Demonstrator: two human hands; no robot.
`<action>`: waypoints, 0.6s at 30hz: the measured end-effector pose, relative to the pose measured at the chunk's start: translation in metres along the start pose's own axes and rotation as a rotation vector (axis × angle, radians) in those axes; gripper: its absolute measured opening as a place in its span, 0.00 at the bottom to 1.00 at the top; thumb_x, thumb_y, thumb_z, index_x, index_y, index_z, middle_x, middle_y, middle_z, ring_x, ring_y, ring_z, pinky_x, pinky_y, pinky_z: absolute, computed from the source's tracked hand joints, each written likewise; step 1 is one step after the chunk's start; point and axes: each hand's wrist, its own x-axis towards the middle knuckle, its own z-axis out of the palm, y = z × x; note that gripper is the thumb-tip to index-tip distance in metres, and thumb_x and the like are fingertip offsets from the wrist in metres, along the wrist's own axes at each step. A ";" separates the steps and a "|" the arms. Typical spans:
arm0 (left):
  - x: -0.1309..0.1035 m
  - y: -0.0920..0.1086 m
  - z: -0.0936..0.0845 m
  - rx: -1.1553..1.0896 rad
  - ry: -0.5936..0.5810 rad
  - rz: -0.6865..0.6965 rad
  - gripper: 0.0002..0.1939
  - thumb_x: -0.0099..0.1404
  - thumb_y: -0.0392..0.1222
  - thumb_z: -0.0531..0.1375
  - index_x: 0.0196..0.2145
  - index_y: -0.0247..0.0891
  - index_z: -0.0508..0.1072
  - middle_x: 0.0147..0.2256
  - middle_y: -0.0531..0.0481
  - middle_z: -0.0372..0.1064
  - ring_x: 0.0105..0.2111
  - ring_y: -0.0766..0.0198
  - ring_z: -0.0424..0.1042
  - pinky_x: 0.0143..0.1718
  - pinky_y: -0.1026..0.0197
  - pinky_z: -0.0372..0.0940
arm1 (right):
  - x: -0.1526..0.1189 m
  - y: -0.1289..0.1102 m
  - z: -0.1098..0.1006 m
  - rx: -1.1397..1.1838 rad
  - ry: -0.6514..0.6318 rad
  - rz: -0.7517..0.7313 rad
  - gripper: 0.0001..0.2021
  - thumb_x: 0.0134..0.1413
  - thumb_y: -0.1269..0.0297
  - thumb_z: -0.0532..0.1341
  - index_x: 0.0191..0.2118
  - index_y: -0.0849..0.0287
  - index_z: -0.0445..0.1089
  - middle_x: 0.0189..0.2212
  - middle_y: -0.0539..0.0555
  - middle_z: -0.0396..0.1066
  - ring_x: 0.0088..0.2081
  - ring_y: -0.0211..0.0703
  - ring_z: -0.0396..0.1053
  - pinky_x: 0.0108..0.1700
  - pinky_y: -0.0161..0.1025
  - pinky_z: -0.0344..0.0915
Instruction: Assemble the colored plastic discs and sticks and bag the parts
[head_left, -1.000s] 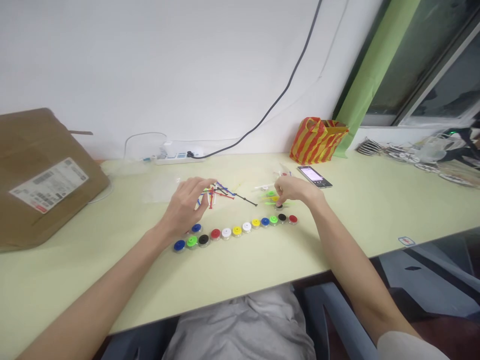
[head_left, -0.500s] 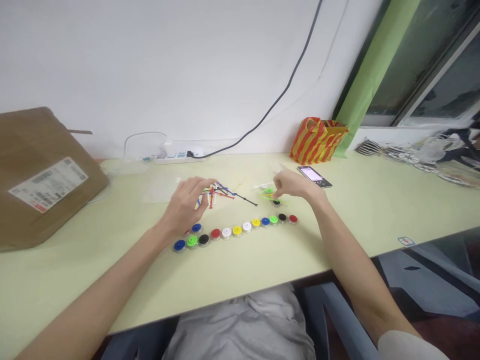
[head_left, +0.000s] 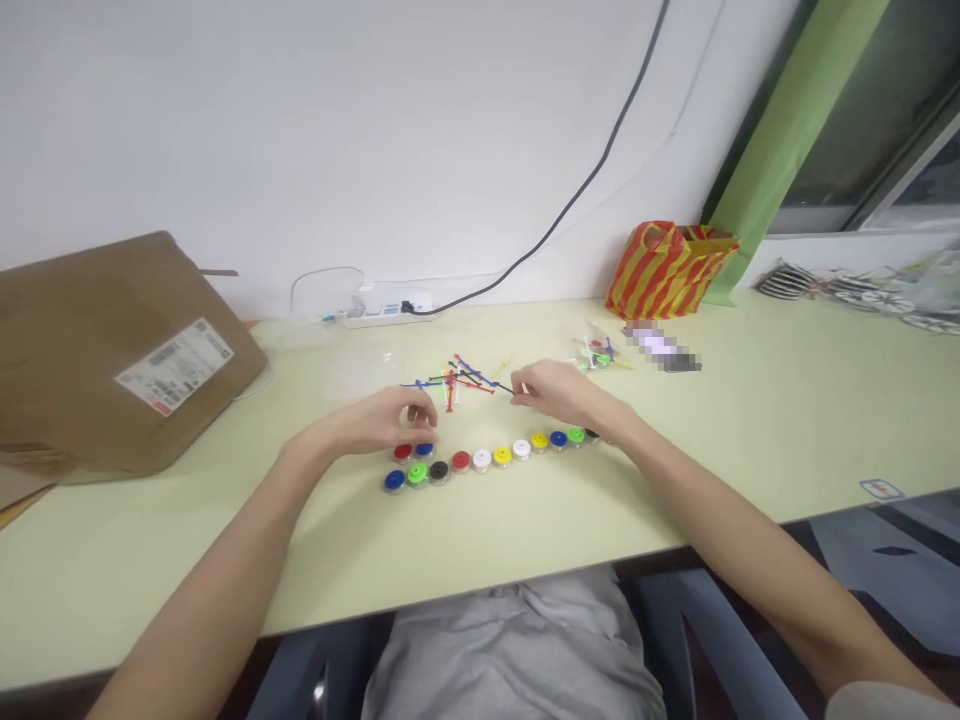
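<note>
My left hand (head_left: 391, 418) is bent over the left end of the discs, its fingers curved with a gap between them, holding nothing that I can see. Its fingertips are just above a blue-capped disc (head_left: 424, 450), beside a red-capped disc (head_left: 403, 452). My right hand (head_left: 555, 390) has its fingers closed at the near end of a thin black stick (head_left: 505, 387), whose tip they cover. That stick runs out of a loose pile of knobbed plastic sticks (head_left: 451, 382) in red, blue, white, green and black. In front lies a row of small clear discs with coloured caps (head_left: 481, 459).
A clear bag with coloured pieces (head_left: 598, 352) lies beyond my right hand, near a blurred phone (head_left: 661, 346). A striped bag (head_left: 670, 270), a power strip (head_left: 386, 310) and a cardboard box (head_left: 127, 350) stand along the wall. The table edge (head_left: 480, 597) is close to my lap.
My right hand has left the clear bag and come left to the black stick. My left hand has drawn back from the pile toward the discs. The view has shifted left.
</note>
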 end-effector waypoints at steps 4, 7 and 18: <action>0.001 0.000 0.001 -0.101 -0.160 -0.024 0.14 0.61 0.55 0.63 0.34 0.41 0.75 0.33 0.50 0.72 0.31 0.61 0.70 0.31 0.62 0.63 | 0.001 -0.009 0.007 -0.010 0.071 -0.031 0.08 0.66 0.64 0.58 0.35 0.57 0.71 0.35 0.55 0.75 0.36 0.43 0.68 0.32 0.37 0.49; 0.002 0.001 0.006 -0.158 -0.177 -0.023 0.14 0.62 0.54 0.63 0.31 0.40 0.73 0.30 0.50 0.71 0.28 0.63 0.67 0.29 0.62 0.61 | 0.002 -0.015 0.011 -0.005 0.110 -0.029 0.08 0.67 0.65 0.57 0.36 0.57 0.71 0.35 0.54 0.75 0.35 0.42 0.68 0.32 0.36 0.49; 0.003 0.012 0.016 -0.211 -0.134 -0.046 0.15 0.62 0.54 0.61 0.29 0.39 0.68 0.26 0.54 0.65 0.21 0.67 0.62 0.25 0.61 0.56 | 0.057 -0.027 0.027 -0.021 0.075 -0.111 0.11 0.68 0.65 0.56 0.46 0.56 0.76 0.43 0.57 0.75 0.42 0.44 0.71 0.38 0.36 0.56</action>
